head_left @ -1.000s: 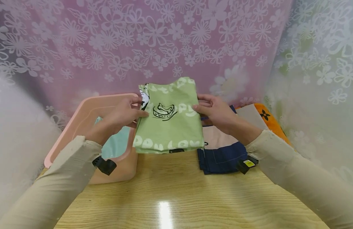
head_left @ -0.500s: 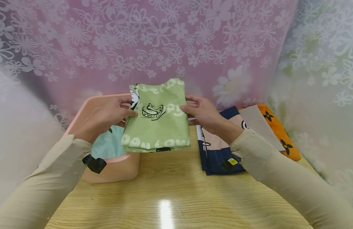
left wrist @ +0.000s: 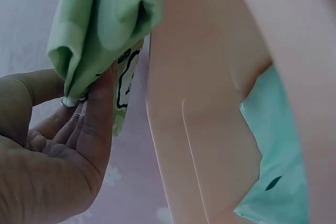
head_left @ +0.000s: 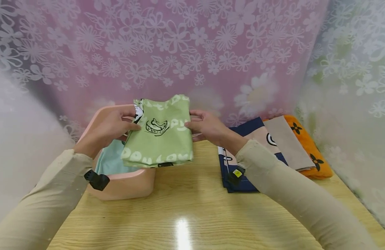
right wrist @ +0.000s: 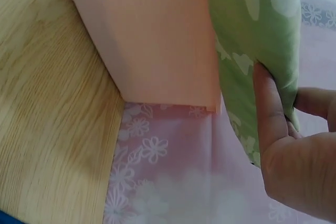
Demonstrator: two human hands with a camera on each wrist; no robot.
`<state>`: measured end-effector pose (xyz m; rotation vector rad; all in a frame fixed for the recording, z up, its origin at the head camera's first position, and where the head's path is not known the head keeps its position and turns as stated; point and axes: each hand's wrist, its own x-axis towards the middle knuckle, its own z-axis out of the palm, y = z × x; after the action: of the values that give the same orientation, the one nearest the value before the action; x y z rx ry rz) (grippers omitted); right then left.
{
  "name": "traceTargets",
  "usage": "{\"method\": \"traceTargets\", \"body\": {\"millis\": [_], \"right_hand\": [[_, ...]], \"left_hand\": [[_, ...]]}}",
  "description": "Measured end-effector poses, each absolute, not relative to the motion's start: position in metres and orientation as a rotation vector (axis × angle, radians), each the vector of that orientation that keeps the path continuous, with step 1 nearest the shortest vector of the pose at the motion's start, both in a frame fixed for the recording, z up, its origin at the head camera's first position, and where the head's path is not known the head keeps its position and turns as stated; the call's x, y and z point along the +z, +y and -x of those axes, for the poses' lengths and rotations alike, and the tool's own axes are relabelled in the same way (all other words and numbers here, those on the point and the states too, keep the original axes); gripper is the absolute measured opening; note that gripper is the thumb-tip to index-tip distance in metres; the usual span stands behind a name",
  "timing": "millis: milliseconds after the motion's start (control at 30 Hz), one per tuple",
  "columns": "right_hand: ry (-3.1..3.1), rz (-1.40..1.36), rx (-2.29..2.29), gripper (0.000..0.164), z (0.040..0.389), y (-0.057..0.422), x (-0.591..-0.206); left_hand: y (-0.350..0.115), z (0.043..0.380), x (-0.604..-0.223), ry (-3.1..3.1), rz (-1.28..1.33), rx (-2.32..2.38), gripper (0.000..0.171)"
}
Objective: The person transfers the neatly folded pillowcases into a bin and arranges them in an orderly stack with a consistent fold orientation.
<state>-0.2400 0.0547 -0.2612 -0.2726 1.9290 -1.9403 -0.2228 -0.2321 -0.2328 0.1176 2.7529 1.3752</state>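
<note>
A folded green cloth with white lettering and a black bone-in-a-bowl drawing hangs between both hands in the head view. My left hand pinches its left edge, thumb in front and fingers behind. On the opposite edge, my right hand pinches it the same way. The cloth overlaps the right part of a pink plastic tub. Inside the tub lies a mint-green cloth, partly hidden by the left hand and the green cloth. Folded layers of the held cloth show in the left wrist view.
Right of the tub, on the wooden table, lies a folded navy and beige cloth. A plain greyish-beige cloth sits beside it, over an orange cloth with black flowers. A pink flowered curtain hangs behind.
Both hands have carried the green cloth leftward and slightly lower, from over the gap beside the tub to partly over the tub. More of the cloths on the right shows.
</note>
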Motion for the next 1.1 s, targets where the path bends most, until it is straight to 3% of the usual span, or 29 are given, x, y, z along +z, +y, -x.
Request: {"method": "traceTargets", "body": {"millis": [100, 267, 400, 833, 1100], "right_hand": [[1.878, 0.29, -1.946, 0.061, 0.242, 0.047, -0.263], [1.857, 0.31, -1.968, 0.06, 0.242, 0.039, -0.267], [1.878, 0.308, -1.966, 0.06, 0.243, 0.031, -0.269], [1.904, 0.356, -1.972, 0.056, 0.246, 0.002, -0.266], [1.889, 0.334, -1.985, 0.056, 0.25, -0.02, -0.272]], "left_hand": [[-0.241, 0.223, -0.236, 2.786, -0.135, 1.368, 0.033], [-0.252, 0.226, -0.24, 2.759, -0.194, 1.399, 0.03], [-0.26, 0.228, -0.243, 2.692, -0.204, 1.433, 0.046], [-0.284, 0.233, -0.245, 2.564, -0.012, 1.396, 0.07], [-0.3, 0.231, -0.248, 2.607, 0.046, 1.337, 0.067]]}}
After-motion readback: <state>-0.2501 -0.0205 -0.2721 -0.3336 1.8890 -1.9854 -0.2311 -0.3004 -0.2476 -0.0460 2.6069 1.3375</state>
